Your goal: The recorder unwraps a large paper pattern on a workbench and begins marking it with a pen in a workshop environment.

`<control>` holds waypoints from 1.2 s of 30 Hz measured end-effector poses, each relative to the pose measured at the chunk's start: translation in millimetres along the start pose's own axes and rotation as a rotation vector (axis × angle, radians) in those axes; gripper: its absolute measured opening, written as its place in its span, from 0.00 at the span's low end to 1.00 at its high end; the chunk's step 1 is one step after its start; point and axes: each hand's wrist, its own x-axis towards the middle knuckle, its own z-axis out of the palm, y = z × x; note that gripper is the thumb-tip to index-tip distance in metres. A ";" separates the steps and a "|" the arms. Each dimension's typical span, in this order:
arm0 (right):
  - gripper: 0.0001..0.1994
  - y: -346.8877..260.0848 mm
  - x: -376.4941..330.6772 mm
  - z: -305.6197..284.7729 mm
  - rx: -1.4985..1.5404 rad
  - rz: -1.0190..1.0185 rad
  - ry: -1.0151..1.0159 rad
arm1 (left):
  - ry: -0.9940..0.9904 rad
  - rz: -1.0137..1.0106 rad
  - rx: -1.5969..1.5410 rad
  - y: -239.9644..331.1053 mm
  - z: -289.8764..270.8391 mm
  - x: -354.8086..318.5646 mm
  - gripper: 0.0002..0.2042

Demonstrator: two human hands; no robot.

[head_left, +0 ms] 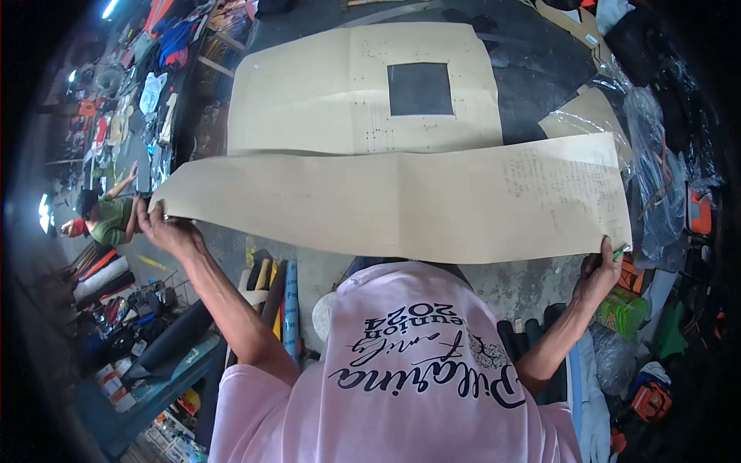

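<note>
A long strip of tan paper (401, 204) hangs stretched between the two hands, held up over the dark table (532, 92); it is plain and matte, with a faint vertical crease near its middle and pale handwriting, too small to read, toward its right end; its long axis runs left to right across the view, with the right end slightly wider than the left. The left hand (166, 230) pinches the strip's left end, fingers closed on the edge; the right hand (598, 272) holds the strip's lower right corner in a closed grip, with a thin green pen (620, 251) caught in the same hand.

Behind the strip, farther up the table, lies a larger tan sheet (324, 92) with a square hole (419, 89) cut through it and rows of tiny dots beside the hole; a smaller tan piece (583, 116) lies right of it, just above the strip's right end. Clear plastic wrapping (656, 177) bunches beyond the strip's right end; below that end sits a green packet (624, 310). Below the strip's left half stand rolled materials (282, 297), one of them blue. Left of the strip, another person in a green shirt (108, 220) works.
</note>
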 end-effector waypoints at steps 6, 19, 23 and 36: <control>0.07 19.9 0.2 22.2 0.081 0.090 0.015 | -0.158 -0.161 0.007 -33.4 55.5 8.0 0.27; 0.09 33.1 52.5 143.4 0.171 0.052 0.055 | -0.318 -0.157 -0.087 -99.2 149.1 89.2 0.27; 0.05 34.7 102.7 164.0 0.197 0.039 0.038 | -0.315 -0.142 -0.046 -107.7 178.2 99.5 0.26; 0.07 62.5 260.2 235.5 0.196 0.186 -0.042 | -0.513 -0.186 0.488 -177.2 215.8 -10.3 0.32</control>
